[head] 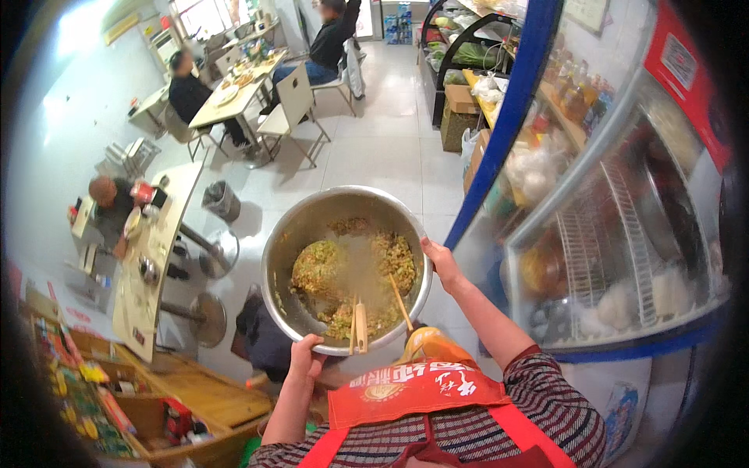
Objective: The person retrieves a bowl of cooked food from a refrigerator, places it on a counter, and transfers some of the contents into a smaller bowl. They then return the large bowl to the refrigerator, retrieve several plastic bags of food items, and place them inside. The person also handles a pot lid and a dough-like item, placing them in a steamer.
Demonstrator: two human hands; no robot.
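A large round metal basin (282, 202) is held up before my red apron. My left hand (306, 358) grips its near rim at the lower left, and my right hand (442, 264) grips the rim on the right side. Inside lies a chopped, green-and-brown food mixture (319, 266), heaped at the left and spread along the right and near sides. A wooden-handled utensil (361, 329) and a thin stick beside it lean on the near rim. Another wooden stick (401, 301) slants out of the mixture at the right. The middle of the basin looks hazy.
On the right stands a glass display case (509, 257) with a blue frame. A dining table (126, 304) with a seated person is at the left; two more people sit at a farther table (205, 116). A waste bin (222, 202) stands on the floor. Wooden shelving (216, 403) is at lower left.
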